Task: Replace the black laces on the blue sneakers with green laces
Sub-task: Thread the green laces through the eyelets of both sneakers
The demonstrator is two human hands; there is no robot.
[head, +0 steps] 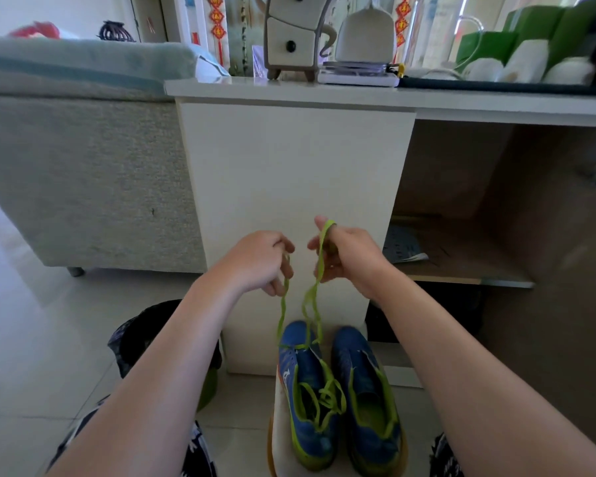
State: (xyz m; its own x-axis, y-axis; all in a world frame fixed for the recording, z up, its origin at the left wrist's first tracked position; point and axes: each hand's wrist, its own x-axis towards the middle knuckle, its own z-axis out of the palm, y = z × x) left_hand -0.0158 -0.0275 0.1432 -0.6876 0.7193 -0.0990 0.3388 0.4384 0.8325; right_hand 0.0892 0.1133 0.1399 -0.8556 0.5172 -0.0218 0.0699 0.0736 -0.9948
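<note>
both hands [260, 261] [346, 256] pinch green lace [315, 290]; sneaker [307, 390] logo seems unreadable.

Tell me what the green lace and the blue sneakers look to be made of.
Green lace: flat woven fabric by the look, matte; it hangs limp and twists like a ribbon. Blue sneakers: uppers seem textile or mesh, dull and faintly textured; green trim probably synthetic.

I see both forearms stretched forward, left hand [260, 261] and right hand [350, 258] raised close together, fingers curled in pinches
</note>
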